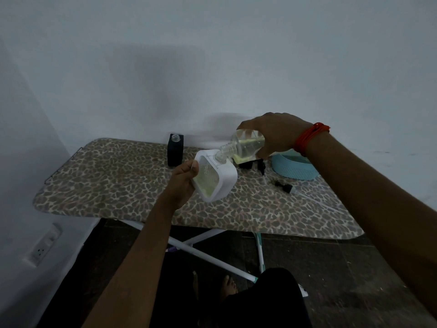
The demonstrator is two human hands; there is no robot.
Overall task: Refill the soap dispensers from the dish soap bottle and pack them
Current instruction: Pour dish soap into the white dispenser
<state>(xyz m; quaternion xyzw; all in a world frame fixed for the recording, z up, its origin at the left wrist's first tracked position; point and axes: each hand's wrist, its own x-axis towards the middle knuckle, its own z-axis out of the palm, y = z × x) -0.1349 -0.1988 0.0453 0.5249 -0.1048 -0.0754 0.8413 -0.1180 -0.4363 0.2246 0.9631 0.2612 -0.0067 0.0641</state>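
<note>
The left hand (183, 183) grips a white dispenser (215, 178) by its left edge, fingers curled round the rim, and holds it tilted above the worktop (118, 185) — an ironing board with a leopard-print cover. Pale greenish liquid shows through the dispenser's front panel.

The right hand (276, 133) is wrapped round a clear bottle (243, 145) from above and holds it tipped over, its neck pointing down and left. The mouth of the neck meets the opening at the white dispenser's upper corner. Yellowish liquid lies along the lower side of the bottle. A red thread band (309, 136) circles the right wrist.

A black dispenser (175, 150) stands upright at the back of the worktop, just behind the left hand, its top open. Under the bottle sits a pale yellow thing with dark parts, mostly hidden — I cannot tell what it is. A black pump head (261, 166) stands beside it, and a second pump head (285, 185) lies on its side nearer the front, its clear tube pointing right. A light blue basket (295, 168) rests on the worktop's right part, partly behind the right forearm.

Below the worktop are white crossed legs, a dark floor and a bare foot (228, 284). A wall socket (43, 247) sits low on the left wall.
</note>
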